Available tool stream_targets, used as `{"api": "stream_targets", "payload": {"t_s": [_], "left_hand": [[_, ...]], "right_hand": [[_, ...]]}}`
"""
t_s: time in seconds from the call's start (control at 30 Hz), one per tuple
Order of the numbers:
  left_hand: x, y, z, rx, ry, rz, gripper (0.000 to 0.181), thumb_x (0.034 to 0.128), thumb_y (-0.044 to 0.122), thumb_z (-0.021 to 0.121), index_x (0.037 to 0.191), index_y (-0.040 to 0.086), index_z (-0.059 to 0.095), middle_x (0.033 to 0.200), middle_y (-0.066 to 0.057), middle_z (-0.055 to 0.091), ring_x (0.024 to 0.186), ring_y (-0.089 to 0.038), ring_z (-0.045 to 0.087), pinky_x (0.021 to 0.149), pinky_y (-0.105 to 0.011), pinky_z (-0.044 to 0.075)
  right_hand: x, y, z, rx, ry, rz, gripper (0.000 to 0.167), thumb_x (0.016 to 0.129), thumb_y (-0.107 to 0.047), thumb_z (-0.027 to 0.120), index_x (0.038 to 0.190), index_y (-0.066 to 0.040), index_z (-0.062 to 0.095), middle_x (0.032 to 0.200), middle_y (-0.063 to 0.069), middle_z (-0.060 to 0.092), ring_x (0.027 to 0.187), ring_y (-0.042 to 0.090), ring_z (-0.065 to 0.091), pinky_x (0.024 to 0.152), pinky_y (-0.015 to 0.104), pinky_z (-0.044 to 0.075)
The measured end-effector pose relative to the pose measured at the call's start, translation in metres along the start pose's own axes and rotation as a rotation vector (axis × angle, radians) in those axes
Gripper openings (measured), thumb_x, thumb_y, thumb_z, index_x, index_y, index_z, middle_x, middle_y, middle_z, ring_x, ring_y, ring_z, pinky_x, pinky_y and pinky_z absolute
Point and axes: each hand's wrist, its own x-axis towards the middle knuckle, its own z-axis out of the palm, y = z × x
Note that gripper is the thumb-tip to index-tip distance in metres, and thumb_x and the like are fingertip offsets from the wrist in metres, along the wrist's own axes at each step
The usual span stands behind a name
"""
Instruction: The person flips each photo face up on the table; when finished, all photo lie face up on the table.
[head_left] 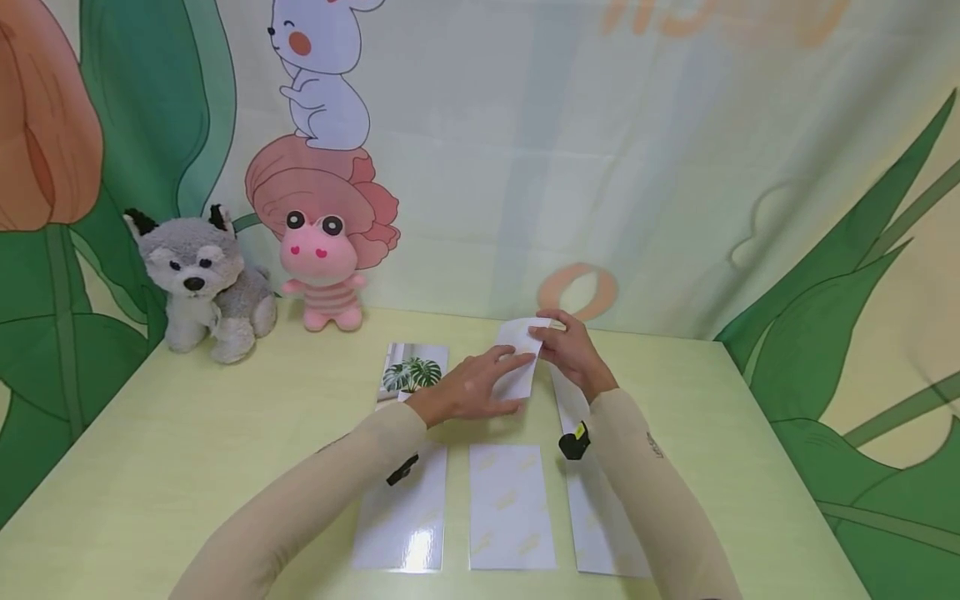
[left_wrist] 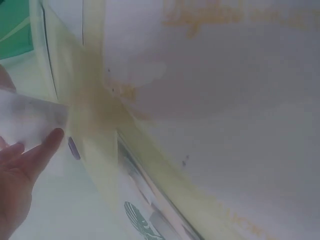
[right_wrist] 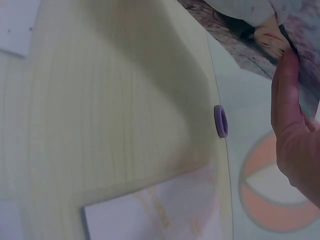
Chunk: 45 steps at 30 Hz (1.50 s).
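A photo print [head_left: 517,379] is lifted above the back of the table, its white back towards my head. Its picture side, with a person on it, shows in the right wrist view [right_wrist: 310,30]. My right hand [head_left: 573,350] pinches its right edge, thumb on the white back and straight fingers [right_wrist: 287,92] against the picture. My left hand [head_left: 476,385] lies across the white back with fingers spread and fairly straight; one finger [left_wrist: 47,147] touches the sheet in the left wrist view. A purple ring [right_wrist: 220,121] stands at the table's back edge.
A plant picture [head_left: 412,371] lies face up left of the hands. White-backed cards lie in front: left [head_left: 405,517], middle [head_left: 512,508] and right [head_left: 611,533]. A grey plush dog [head_left: 198,283] and a pink plush toy [head_left: 322,271] sit at the back left. A printed curtain [head_left: 660,183] hangs behind.
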Motion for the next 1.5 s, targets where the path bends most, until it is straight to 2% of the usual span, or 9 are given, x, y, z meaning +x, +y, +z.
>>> {"api": "stream_targets", "payload": {"t_s": [0.2,0.37,0.57,0.8,0.93,1.07,1.17,1.3,1.5], "left_hand": [[0.0,0.003,0.0,-0.064,0.092,0.024,0.06,0.0948,0.022,0.059,0.152,0.018,0.043,0.148,-0.016,0.052,0.128,-0.032,0.058,0.1,-0.054,0.049],[0.0,0.001,0.004,-0.077,0.275,0.096,0.058,0.0916,0.004,0.055,0.148,0.011,0.048,0.138,-0.013,0.062,0.105,-0.023,0.069,0.089,-0.04,0.055],[0.003,-0.003,0.008,-0.184,0.456,0.077,0.049,0.0932,-0.004,0.061,0.14,0.008,0.057,0.13,-0.014,0.068,0.095,-0.025,0.074,0.08,-0.034,0.059],[0.004,-0.004,0.006,-0.335,0.5,0.011,0.047,0.0904,-0.004,0.067,0.136,0.006,0.062,0.13,-0.017,0.067,0.105,-0.032,0.071,0.077,-0.031,0.06],[0.004,-0.003,0.006,-0.318,0.536,-0.027,0.042,0.092,-0.002,0.065,0.133,0.008,0.065,0.12,-0.019,0.071,0.073,-0.02,0.07,0.071,-0.026,0.059],[0.005,-0.004,0.006,-0.311,0.605,-0.021,0.038,0.0918,-0.003,0.061,0.129,0.005,0.067,0.093,-0.021,0.075,0.043,-0.001,0.038,0.056,-0.018,0.05],[0.006,-0.004,0.007,-0.328,0.638,-0.001,0.038,0.0904,-0.005,0.061,0.127,0.002,0.068,0.071,-0.018,0.07,0.041,0.007,0.025,0.046,-0.016,0.037],[0.005,-0.004,0.007,-0.324,0.659,0.013,0.039,0.0889,-0.006,0.06,0.126,0.001,0.068,0.056,-0.011,0.061,0.041,0.009,0.021,0.042,-0.016,0.026],[0.004,-0.005,0.009,-0.262,0.678,0.0,0.039,0.0898,-0.004,0.059,0.128,0.004,0.068,0.052,-0.009,0.056,0.042,0.004,0.024,0.044,-0.016,0.025]], "right_hand": [[-0.002,-0.002,0.004,0.074,0.052,0.001,0.028,0.098,-0.007,0.062,0.123,-0.008,0.05,0.083,0.001,0.067,0.069,0.009,0.066,0.065,0.023,0.055],[-0.003,-0.001,0.012,0.166,0.103,-0.042,0.021,0.098,-0.008,0.062,0.113,-0.008,0.049,0.08,0.005,0.065,0.068,0.012,0.067,0.066,0.024,0.058],[-0.003,-0.001,0.025,0.177,0.16,-0.1,0.024,0.097,-0.013,0.064,0.111,-0.006,0.046,0.07,0.004,0.064,0.064,0.013,0.068,0.07,0.029,0.06],[-0.006,-0.002,0.034,0.165,0.189,-0.106,0.022,0.096,-0.017,0.066,0.103,-0.01,0.046,0.072,0.007,0.065,0.065,0.014,0.07,0.073,0.032,0.061],[-0.007,-0.004,0.037,0.157,0.21,-0.097,0.023,0.095,-0.017,0.068,0.103,-0.009,0.047,0.077,0.012,0.066,0.063,0.015,0.07,0.071,0.031,0.061],[-0.007,-0.007,0.039,0.14,0.225,-0.088,0.027,0.094,-0.019,0.069,0.104,-0.008,0.048,0.082,0.016,0.067,0.063,0.017,0.071,0.071,0.03,0.061],[-0.007,-0.009,0.04,0.129,0.232,-0.084,0.029,0.093,-0.02,0.071,0.105,-0.007,0.048,0.084,0.016,0.066,0.064,0.017,0.072,0.071,0.03,0.061],[-0.008,-0.011,0.04,0.124,0.235,-0.076,0.031,0.092,-0.021,0.072,0.106,-0.007,0.047,0.082,0.014,0.065,0.064,0.017,0.071,0.069,0.029,0.06],[-0.011,-0.014,0.038,0.128,0.191,-0.031,0.036,0.093,-0.025,0.072,0.111,-0.008,0.046,0.078,0.007,0.064,0.063,0.014,0.068,0.069,0.026,0.06]]}}
